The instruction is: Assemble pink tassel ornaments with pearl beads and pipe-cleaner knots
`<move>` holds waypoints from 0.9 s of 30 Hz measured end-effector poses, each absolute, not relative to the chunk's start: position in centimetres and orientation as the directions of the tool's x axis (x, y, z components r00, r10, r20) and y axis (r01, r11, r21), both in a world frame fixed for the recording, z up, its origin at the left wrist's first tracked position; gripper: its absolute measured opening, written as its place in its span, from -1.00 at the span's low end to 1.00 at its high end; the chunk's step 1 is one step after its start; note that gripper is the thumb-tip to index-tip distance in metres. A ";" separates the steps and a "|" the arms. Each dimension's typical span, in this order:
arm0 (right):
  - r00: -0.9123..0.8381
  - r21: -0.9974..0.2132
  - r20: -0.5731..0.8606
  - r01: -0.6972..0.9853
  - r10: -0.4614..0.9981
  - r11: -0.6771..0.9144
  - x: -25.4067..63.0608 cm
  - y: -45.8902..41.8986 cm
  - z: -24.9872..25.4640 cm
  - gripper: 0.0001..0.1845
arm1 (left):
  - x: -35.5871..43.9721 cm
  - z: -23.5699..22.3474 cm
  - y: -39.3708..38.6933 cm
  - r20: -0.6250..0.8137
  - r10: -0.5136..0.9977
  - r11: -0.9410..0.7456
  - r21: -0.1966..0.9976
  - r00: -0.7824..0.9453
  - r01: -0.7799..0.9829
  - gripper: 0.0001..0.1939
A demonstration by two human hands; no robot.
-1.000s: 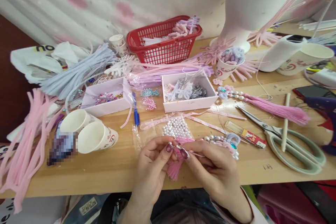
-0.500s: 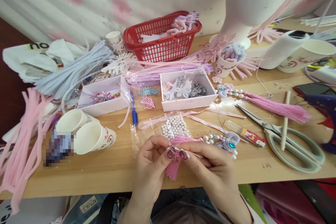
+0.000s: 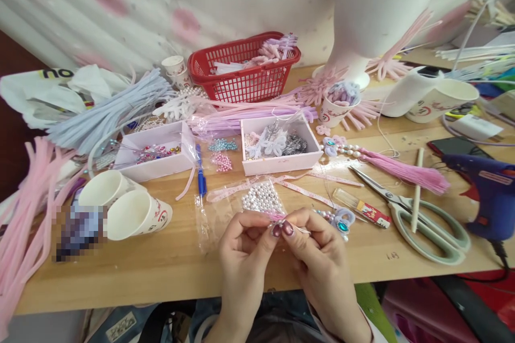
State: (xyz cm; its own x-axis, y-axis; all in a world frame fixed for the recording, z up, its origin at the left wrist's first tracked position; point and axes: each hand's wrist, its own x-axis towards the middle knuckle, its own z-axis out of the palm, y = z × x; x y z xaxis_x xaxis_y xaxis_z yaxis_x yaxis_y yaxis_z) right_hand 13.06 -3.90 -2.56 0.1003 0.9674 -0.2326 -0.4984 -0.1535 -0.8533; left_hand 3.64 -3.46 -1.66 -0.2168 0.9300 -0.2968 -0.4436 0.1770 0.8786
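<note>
Above the table's front edge, my left hand [image 3: 247,249] and my right hand [image 3: 322,257] meet with thumbs and forefingers pinched together. Between them are the pink strands of a tassel [image 3: 276,216], mostly covered by my fingers. A thin white cord [image 3: 302,230] comes out between the fingers of my right hand. Just behind my right hand lies a beaded pendant with a teal gem [image 3: 343,226] and a pale blue loop. A clear bag of white pearl beads [image 3: 261,198] lies right behind my fingertips.
Scissors [image 3: 428,230] and a blue glue gun [image 3: 491,193] lie right; a finished pink tassel [image 3: 406,170] lies behind them. Two paper cups [image 3: 139,214] stand left. White boxes [image 3: 281,163] hold small parts, and a red basket [image 3: 243,83] stands at the back.
My hands have drawn closer together, and the pink tassel end that hung below them is now hidden. The camera view has shifted slightly to the right.
</note>
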 end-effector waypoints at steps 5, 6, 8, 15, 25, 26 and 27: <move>0.212 -0.827 -0.223 -0.557 0.951 -0.070 14.5 -2.9 -2.6 -0.63 | 2.9 -2.3 -3.5 -0.315 0.934 0.208 0.864 -0.168 -0.459 -0.63; 0.213 -0.833 -0.212 -0.550 0.954 -0.062 14.9 -2.7 -2.4 -0.63 | 2.5 -2.5 -3.5 -0.302 0.938 0.196 0.869 -0.172 -0.455 -0.65; 0.213 -0.849 -0.199 -0.524 0.956 -0.060 15.4 -2.4 -2.1 -0.58 | 1.6 -2.8 -3.4 -0.248 0.953 0.143 0.877 -0.177 -0.459 -0.66; 0.212 -0.889 -0.189 -0.452 0.959 -0.076 15.4 -2.4 -2.1 -0.46 | 0.4 -2.1 -3.4 -0.093 0.973 0.006 0.925 -0.212 -0.379 -0.72; 0.059 -0.933 -0.143 -0.341 0.988 -0.114 15.4 -3.6 -2.4 -0.37 | 2.4 -1.3 -3.0 0.170 0.979 -0.181 0.979 -0.113 -0.097 -0.94; 0.041 -0.928 -0.152 -0.348 0.988 -0.129 15.3 -3.7 -2.3 -0.34 | 2.6 -1.3 -2.9 0.270 0.956 -0.272 0.962 -0.112 -0.001 -0.95; 0.024 -0.921 -0.161 -0.362 0.987 -0.142 15.3 -3.7 -2.2 -0.30 | 2.7 -1.4 -2.7 0.362 0.928 -0.353 0.931 -0.093 0.094 -0.93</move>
